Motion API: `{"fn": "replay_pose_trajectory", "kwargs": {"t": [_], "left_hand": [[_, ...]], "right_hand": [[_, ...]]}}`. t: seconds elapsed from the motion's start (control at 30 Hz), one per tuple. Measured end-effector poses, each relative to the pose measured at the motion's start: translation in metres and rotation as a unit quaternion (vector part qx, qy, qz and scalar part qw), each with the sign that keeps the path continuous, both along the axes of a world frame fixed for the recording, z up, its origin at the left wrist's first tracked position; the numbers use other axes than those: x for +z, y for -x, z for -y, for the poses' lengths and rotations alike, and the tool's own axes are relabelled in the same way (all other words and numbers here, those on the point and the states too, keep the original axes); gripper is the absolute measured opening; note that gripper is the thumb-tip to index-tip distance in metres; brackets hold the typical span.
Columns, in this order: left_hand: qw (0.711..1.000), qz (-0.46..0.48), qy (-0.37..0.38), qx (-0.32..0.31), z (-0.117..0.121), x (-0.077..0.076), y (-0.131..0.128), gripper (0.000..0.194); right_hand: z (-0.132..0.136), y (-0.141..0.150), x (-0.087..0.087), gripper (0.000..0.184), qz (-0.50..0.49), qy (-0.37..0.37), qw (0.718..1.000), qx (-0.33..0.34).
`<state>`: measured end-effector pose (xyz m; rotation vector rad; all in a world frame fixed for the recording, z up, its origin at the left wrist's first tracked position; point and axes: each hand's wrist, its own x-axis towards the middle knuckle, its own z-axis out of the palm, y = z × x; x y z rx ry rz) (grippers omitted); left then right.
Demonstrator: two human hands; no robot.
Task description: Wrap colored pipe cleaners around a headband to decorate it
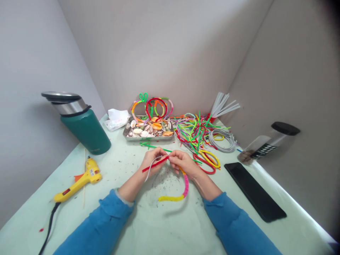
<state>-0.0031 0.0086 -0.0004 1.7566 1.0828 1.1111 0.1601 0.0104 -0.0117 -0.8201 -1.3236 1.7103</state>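
Note:
My left hand point(153, 160) and my right hand point(183, 162) meet above the middle of the table, fingertips pinched close together. Between them runs a red pipe cleaner point(155, 165), its loose end lying across my left palm. A bare grey wire point(149, 171) curves out beside it. From under my right hand hangs a curved wire wrapped in pipe cleaner point(186, 186), orange near the fingers, then pink, then yellow at its tip. The fingertips partly hide the spot where the red strand meets the wire.
A metal tray point(148, 138) of seashells with colourful rings stands behind. Right of it lie tangled pipe cleaners point(195, 129), a grey wire coil point(223, 140), scissors point(209, 159), a phone point(255, 191) and a clear bottle point(268, 141). Leftward are a glue gun point(79, 180) and green flask point(85, 131).

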Motion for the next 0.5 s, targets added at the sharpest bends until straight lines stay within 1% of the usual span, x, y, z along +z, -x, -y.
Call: {"fn": "replay_pose_trajectory", "kwargs": {"t": [0.1, 0.17, 0.23, 0.27, 0.43, 0.5], "left_hand": [[1.000, -0.011, -0.019, -0.016, 0.0003, -0.0010, 0.0016, 0.015], [0.999, -0.013, -0.031, -0.038, 0.0016, -0.0001, 0.0024, 0.015], [0.998, -0.011, -0.029, -0.055, 0.0032, 0.0015, 0.0024, 0.019], [0.998, -0.014, -0.029, -0.053, 0.0037, 0.0021, 0.0022, 0.020], [0.994, -0.072, -0.073, 0.024, 0.0026, 0.0005, 0.0007, 0.024], [0.992, -0.089, -0.076, 0.055, 0.0020, -0.0014, -0.0003, 0.026]], "right_hand": [[-0.0009, 0.0000, -0.0006, 0.020, 0.004, 0.008, 1.000, -0.010], [-0.0021, -0.0005, -0.0005, 0.020, -0.001, 0.013, 1.000, -0.011], [-0.0031, -0.0012, -0.0001, 0.020, -0.010, 0.020, 1.000, -0.008], [-0.0034, -0.0015, 0.0000, 0.020, -0.012, 0.022, 1.000, -0.006], [-0.0022, -0.0024, 0.0010, 0.016, -0.003, 0.001, 1.000, -0.001], [-0.0011, -0.0025, 0.0012, 0.015, 0.002, -0.011, 1.000, 0.003]]}}
